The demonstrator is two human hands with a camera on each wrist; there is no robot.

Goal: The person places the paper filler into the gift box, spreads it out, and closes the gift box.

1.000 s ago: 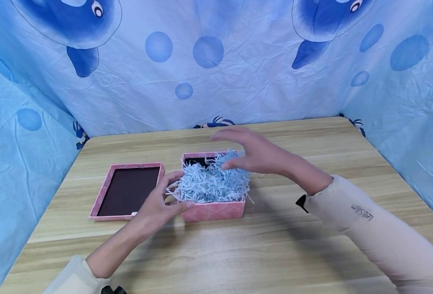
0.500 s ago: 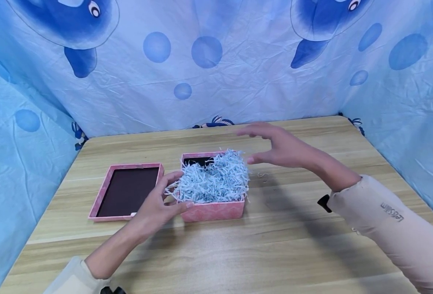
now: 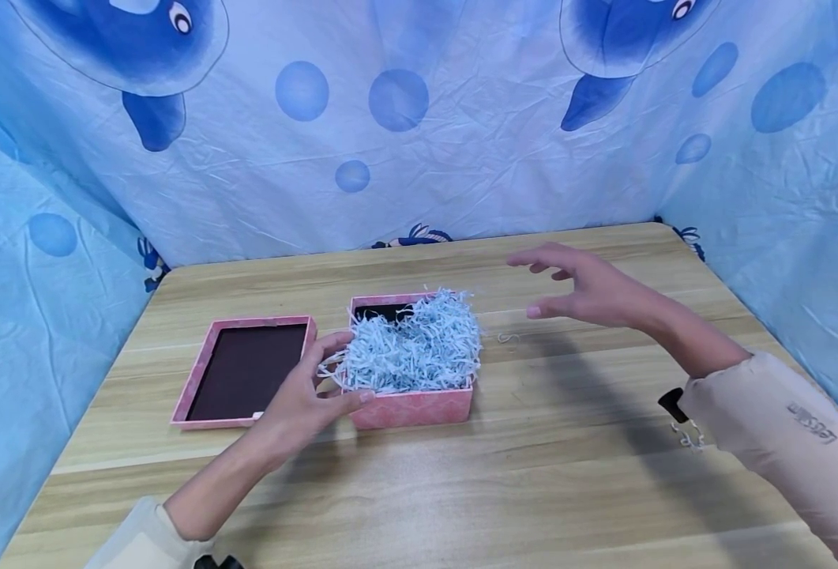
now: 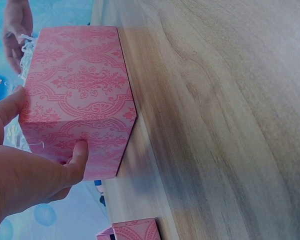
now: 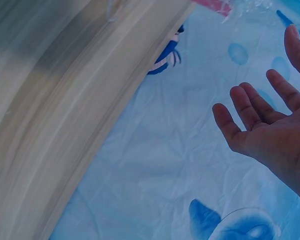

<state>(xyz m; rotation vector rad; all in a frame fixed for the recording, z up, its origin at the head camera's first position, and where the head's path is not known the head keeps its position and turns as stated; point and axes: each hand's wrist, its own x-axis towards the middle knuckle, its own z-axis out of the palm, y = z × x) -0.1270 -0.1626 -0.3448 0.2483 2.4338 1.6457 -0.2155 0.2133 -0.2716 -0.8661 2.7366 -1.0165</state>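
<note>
A pink patterned box (image 3: 411,408), heaped with pale blue shredded paper (image 3: 411,352), sits mid-table in the head view. Black lining shows at the back left of its inside, where the paper lies lower. My left hand (image 3: 308,395) grips the box's front left corner, thumb at the front rim and fingers along the left side. In the left wrist view a fingertip (image 4: 80,150) lies against the patterned wall. My right hand (image 3: 589,288) hovers right of the box, fingers spread and loosely bent, holding nothing; the right wrist view shows its palm (image 5: 277,135) bare.
The matching pink lid (image 3: 208,371), dark inside, lies inner side up left of the box. A few loose paper strands (image 3: 507,338) lie right of the box, and more strands (image 3: 687,436) are beneath the right sleeve. A blue dolphin-print curtain (image 3: 404,190) surrounds the wooden table (image 3: 419,490).
My right hand has moved right, from over the paper to beyond the box's right side. The left hand keeps its grip on the corner. Box and lid stay put.
</note>
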